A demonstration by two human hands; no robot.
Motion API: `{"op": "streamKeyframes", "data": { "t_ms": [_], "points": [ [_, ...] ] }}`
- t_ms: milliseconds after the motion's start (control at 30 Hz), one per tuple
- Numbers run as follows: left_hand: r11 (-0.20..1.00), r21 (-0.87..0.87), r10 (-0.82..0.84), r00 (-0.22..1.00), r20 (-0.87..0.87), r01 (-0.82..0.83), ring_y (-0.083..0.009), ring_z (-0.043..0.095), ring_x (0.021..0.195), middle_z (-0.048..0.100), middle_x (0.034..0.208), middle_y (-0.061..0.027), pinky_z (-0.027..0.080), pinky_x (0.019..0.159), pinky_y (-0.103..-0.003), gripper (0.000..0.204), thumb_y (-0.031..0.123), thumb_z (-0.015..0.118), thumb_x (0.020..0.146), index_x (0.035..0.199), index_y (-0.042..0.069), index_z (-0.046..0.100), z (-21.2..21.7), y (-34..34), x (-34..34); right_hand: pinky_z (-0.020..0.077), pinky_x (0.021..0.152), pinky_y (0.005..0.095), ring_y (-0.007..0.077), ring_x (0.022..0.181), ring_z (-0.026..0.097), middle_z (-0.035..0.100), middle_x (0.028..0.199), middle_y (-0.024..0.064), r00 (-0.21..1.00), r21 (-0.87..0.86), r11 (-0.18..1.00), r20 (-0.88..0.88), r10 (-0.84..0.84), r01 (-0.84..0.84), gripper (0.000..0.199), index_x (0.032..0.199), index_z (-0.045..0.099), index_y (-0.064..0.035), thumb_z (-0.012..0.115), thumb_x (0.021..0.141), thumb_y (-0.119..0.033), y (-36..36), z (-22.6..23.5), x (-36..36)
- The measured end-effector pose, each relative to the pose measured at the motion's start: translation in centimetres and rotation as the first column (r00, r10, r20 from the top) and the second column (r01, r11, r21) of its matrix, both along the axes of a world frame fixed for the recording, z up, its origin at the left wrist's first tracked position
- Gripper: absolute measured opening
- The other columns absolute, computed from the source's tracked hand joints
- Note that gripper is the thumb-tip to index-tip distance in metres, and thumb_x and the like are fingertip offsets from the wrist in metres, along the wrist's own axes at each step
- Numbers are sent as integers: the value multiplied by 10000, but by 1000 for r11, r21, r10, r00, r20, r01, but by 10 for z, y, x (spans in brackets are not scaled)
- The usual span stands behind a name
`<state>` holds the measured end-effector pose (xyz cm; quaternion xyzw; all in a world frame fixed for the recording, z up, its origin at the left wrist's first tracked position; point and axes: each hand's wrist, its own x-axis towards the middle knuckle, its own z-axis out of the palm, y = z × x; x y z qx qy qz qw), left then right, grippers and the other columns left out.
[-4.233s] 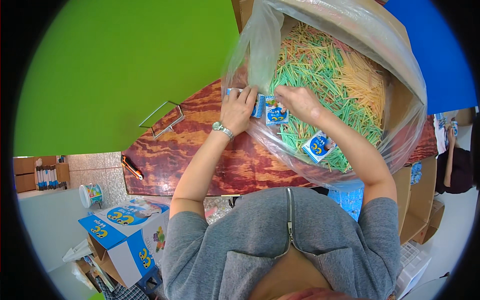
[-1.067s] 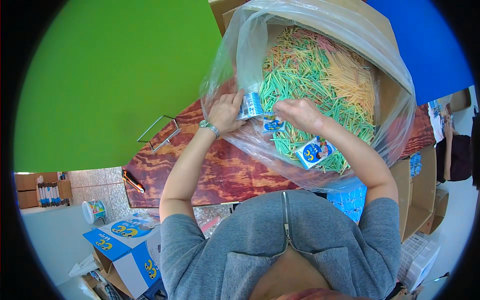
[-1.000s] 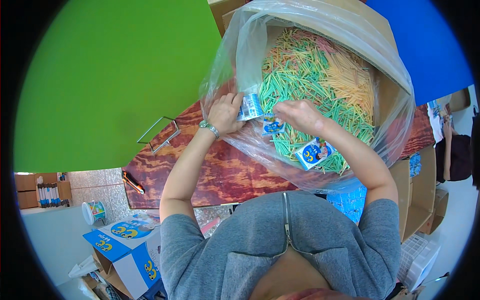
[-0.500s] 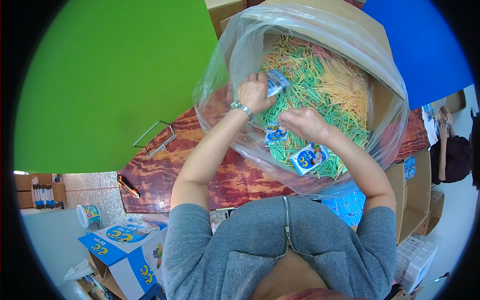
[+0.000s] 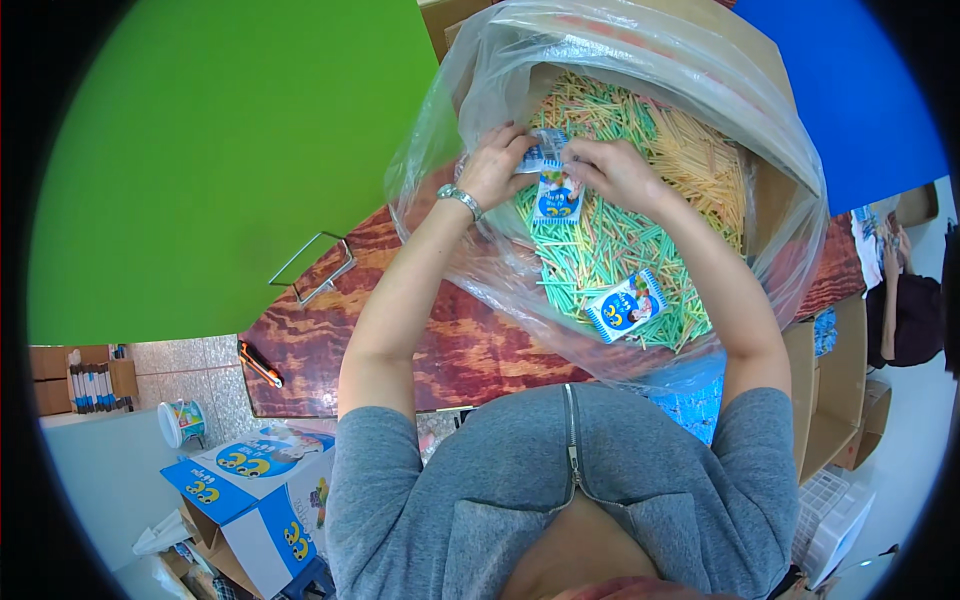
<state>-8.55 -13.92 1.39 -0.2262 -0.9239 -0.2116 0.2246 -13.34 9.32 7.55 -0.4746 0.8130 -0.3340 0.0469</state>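
Observation:
My left hand point(image 5: 497, 165) is closed on a small blue-and-clear packet point(image 5: 545, 148) above the far left part of a heap of thin sticks point(image 5: 630, 225) in green, yellow and pink. My right hand point(image 5: 615, 172) pinches the top edge of a blue-and-white printed packet point(image 5: 557, 197), which hangs just below the one in my left hand. Both hands nearly meet, and the fingers partly hide the upper packet. A second printed packet point(image 5: 627, 305) lies on the sticks nearer to me. The heap sits in a clear plastic bag point(image 5: 480, 75) lining a cardboard box point(image 5: 780, 200).
Left of the bag, a bent metal wire stand point(image 5: 318, 268) and an orange-and-black utility knife point(image 5: 262, 364) lie on the red-brown table point(image 5: 400, 330). A large green panel point(image 5: 230, 170) rises at left, a blue one point(image 5: 850, 90) at right. A printed carton point(image 5: 255, 490) stands lower left. Another person point(image 5: 905, 310) works at far right.
My right hand has moved away from me, lifting the printed packet up to the left hand's packet. My left hand has shifted slightly left. The lower packet is still lying on the sticks.

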Motion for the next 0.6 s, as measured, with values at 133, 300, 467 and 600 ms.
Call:
{"op": "streamKeyframes", "data": {
  "t_ms": [133, 300, 467, 600],
  "points": [
    [1000, -13, 2, 998, -66, -3, -369, 562, 1117, 604, 1162, -161, 470, 947, -420, 357, 123, 731, 766, 1100, 48, 628, 6, -2, 10, 490, 673, 440, 386, 787, 638, 661, 837, 169, 996, -3, 998, 63, -65, 65, 137, 1016, 604, -85, 608, 915, -178, -3, -7, -10],
    [997, -48, 75, 981, 182, -67, -301, 618, 940, 653, 957, -123, 493, 787, -414, 121, 162, 702, 799, 836, 58, 652, 21, 19, 60, 498, 657, 369, 295, 738, 659, 654, 805, 143, 993, -20, 994, -57, -108, 107, 95, 979, 584, -54, 598, 927, -132, 8, -9, -12],
    [971, -233, 23, 957, 289, 47, -283, 628, 838, 646, 820, -98, 505, 756, -414, 180, 271, 685, 805, 787, 94, 662, 6, -8, 85, 505, 661, 387, 339, 758, 655, 655, 832, 151, 998, 5, 998, -12, -62, 62, 97, 984, 585, -56, 600, 921, -128, 3, -5, 9],
    [894, -446, 179, 941, 288, -34, -283, 649, 812, 661, 836, -91, 520, 704, -425, 186, 267, 685, 804, 780, 84, 664, 7, -18, 89, 513, 667, 414, 347, 780, 665, 670, 859, 159, 993, -35, 996, -81, -86, 83, 95, 983, 602, -68, 611, 911, -129, -18, -24, 32]
  ]
}}
